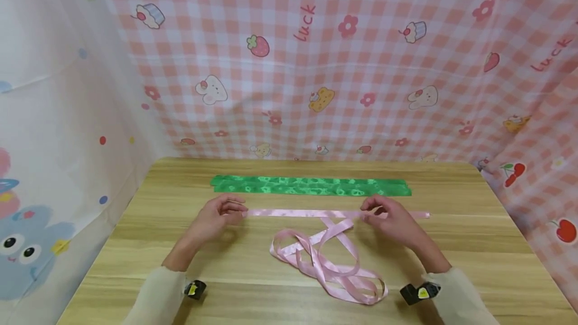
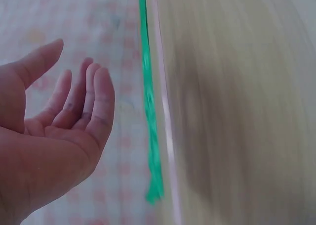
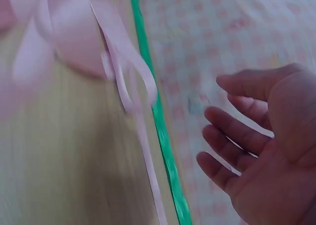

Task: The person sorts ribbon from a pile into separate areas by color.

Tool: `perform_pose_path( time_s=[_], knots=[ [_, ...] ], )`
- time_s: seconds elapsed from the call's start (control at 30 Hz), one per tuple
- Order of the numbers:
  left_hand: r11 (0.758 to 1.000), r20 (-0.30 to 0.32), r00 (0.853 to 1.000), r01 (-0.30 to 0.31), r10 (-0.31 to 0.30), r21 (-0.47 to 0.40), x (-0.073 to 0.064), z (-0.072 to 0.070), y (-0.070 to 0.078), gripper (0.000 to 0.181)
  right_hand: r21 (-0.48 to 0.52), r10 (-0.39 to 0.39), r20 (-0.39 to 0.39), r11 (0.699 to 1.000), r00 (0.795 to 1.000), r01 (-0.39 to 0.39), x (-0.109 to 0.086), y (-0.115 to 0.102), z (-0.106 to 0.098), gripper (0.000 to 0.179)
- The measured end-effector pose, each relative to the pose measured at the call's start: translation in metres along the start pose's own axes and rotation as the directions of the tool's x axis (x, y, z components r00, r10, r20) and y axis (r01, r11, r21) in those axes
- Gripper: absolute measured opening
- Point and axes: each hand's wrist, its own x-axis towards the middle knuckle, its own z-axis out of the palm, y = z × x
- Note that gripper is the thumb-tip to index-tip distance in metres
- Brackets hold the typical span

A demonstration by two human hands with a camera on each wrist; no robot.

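A long pink satin ribbon (image 1: 304, 213) lies across the wooden table, one stretch straight and the remainder in loose loops nearer the front. At the straight stretch's left end is my left hand (image 1: 219, 218); in the left wrist view its thumb and fingers (image 2: 101, 106) are apart, with nothing between them. Over the right part of that stretch hovers my right hand (image 1: 393, 220), the ribbon showing again beyond it. The right wrist view has its fingers (image 3: 237, 131) loosely bent and empty. Behind the pink stretch, a shiny green ribbon (image 1: 311, 185) lies flat in side-by-side strips.
The wood-grain table (image 1: 253, 290) ends at the back against a pink checked curtain (image 1: 289, 74) with cartoon prints. A white curtain (image 1: 54, 114) hangs on the left. Small black wrist devices (image 1: 195, 290) sit at both cuffs.
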Motion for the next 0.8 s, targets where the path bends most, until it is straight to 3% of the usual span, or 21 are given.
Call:
perform_pose_path(
  time_s=[0.13,0.3,0.47,0.57,0.8],
  knots=[
    [0.995,0.11,0.991,-0.086,0.081,0.046,0.01,0.03,0.007,0.028,0.033,-0.054,0.118,0.998,0.992,0.05,0.006,-0.005,0.023,0.009],
    [0.979,0.249,0.958,-0.173,0.142,0.104,0.023,0.061,0.011,0.025,0.08,-0.05,0.223,0.996,0.974,0.033,0.007,-0.006,0.042,0.016],
    [0.965,0.361,0.922,-0.207,0.139,0.158,0.029,0.083,0.012,0.03,0.094,-0.054,0.316,0.995,0.947,0.026,0.004,-0.009,0.049,0.02],
    [0.966,0.408,0.906,-0.198,0.114,0.169,0.03,0.091,0.01,0.032,0.08,-0.056,0.346,0.996,0.937,0.03,0.002,-0.011,0.052,0.023],
    [0.961,0.464,0.883,-0.182,0.067,0.208,0.03,0.099,0.006,0.031,0.107,-0.047,0.393,0.994,0.918,0.005,-0.006,-0.013,0.055,0.022]
  ],
)
